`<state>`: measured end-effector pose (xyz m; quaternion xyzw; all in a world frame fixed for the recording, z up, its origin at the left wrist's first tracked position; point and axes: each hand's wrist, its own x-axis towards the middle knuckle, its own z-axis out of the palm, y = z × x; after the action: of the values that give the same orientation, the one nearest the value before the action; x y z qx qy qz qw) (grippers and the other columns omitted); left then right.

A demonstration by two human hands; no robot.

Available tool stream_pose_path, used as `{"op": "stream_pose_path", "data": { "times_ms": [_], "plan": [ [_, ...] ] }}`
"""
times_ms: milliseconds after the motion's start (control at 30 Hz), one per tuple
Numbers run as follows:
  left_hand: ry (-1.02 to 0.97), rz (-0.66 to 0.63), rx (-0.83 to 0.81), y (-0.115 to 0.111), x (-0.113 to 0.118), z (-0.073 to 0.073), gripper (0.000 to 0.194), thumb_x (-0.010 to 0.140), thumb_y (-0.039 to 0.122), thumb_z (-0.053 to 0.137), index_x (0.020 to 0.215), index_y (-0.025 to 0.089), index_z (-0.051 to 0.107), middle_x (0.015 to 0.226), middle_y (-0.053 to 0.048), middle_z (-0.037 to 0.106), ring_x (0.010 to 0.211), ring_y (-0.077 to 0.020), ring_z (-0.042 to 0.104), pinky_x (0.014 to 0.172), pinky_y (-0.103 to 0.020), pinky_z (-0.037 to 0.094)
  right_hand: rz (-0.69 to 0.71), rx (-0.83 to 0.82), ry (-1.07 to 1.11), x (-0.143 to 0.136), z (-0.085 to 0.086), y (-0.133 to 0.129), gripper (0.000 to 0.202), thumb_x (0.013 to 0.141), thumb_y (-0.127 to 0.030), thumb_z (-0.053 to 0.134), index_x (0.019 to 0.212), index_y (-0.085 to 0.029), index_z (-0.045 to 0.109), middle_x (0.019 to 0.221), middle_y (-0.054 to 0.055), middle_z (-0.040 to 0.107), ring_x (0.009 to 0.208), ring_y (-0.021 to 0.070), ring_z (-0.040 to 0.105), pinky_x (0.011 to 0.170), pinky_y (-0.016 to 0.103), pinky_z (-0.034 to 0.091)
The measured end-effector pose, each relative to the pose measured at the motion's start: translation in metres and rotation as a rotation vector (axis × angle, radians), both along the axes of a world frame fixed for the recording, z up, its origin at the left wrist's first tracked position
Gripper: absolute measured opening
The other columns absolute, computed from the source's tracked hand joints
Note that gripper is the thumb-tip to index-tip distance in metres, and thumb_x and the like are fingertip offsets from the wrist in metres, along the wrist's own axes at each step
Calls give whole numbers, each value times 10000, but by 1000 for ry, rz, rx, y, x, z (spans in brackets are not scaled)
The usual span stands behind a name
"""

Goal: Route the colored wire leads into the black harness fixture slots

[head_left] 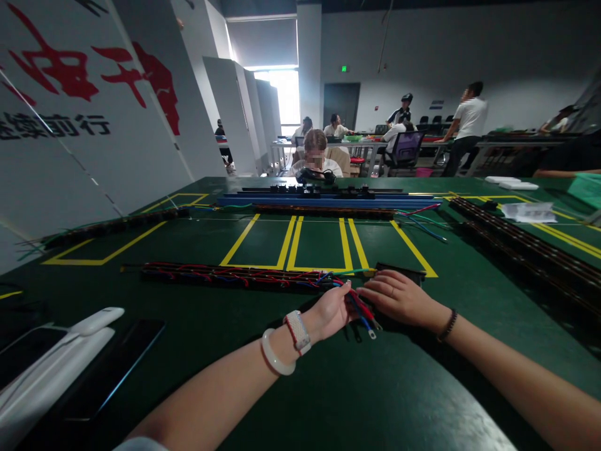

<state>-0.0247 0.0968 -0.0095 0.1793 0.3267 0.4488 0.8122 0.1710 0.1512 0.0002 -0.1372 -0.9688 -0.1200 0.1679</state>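
Your left hand (330, 312) has its fingers closed on red and blue wires (364, 307) at the right end of the near strip (225, 275), probably keeping them bunched; whether your right hand (399, 297) grips anything, I can't tell.

A workshop; wired strips (211, 275) on a green bench (328, 394); people (471, 118) beyond.
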Motion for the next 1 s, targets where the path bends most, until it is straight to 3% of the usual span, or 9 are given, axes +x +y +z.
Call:
{"op": "stream_pose_path", "data": {
  "times_ms": [100, 200, 333, 500, 700, 833, 1000],
  "plan": [
    [17, 1, -3, 1, 0, 0, 263, 929, 298, 382, 743, 146, 488, 621, -5, 536, 541, -90, 522, 607, -224, 428, 118, -33, -18, 3, -3, -17, 440, 897, -248, 455, 1337, -247, 461, 1069, 69, 643, 1024, 183, 559, 953, 384, 422],
    [32, -7, 5, 0, 0, -1, 282, 924, 320, 399, 728, 142, 494, 622, -8, 539, 540, -88, 515, 620, -225, 430, 134, -49, 10, -1, -6, -20, 400, 910, -234, 422, 1303, -228, 494, 1006, 71, 647, 974, 174, 572, 915, 371, 449],
    [18, -16, 46, -4, -1, 2, 339, 923, 346, 367, 728, 120, 528, 650, -58, 570, 649, -142, 579, 757, -306, 459, 12, -124, 138, -4, -9, -13, 329, 931, -214, 365, 1191, -194, 564, 955, 86, 642, 895, 174, 581, 865, 380, 471],
    [4, 40, 60, -6, 0, 1, 282, 899, 249, 297, 736, 133, 496, 641, -86, 578, 706, -203, 619, 797, -395, 467, -126, -365, 351, -8, -8, -7, 281, 942, -248, 351, 1142, -185, 539, 1021, 103, 622, 952, 178, 574, 829, 353, 482],
    [147, 19, 81, -3, 4, -1, 271, 929, 231, 286, 754, 144, 474, 588, -39, 534, 626, -172, 604, 757, -374, 476, -207, -575, 436, -37, 14, -2, 318, 960, -349, 303, 1038, -169, 553, 907, 72, 637, 796, 153, 600, 723, 280, 475],
    [185, -6, 85, -4, 2, 0, 293, 931, 234, 280, 724, 150, 469, 587, -29, 512, 596, -158, 588, 723, -349, 475, -163, -508, 406, -75, 39, 2, 310, 965, -357, 305, 979, -167, 549, 914, 74, 634, 822, 155, 588, 726, 259, 435],
    [178, -21, 138, -3, 0, -6, 247, 901, 187, 328, 745, 136, 513, 602, -30, 528, 580, -139, 573, 694, -313, 470, -219, -291, 173, -131, 58, 2, 288, 972, -321, 309, 924, -167, 548, 843, 65, 628, 742, 158, 569, 634, 249, 370]
  ]
}}
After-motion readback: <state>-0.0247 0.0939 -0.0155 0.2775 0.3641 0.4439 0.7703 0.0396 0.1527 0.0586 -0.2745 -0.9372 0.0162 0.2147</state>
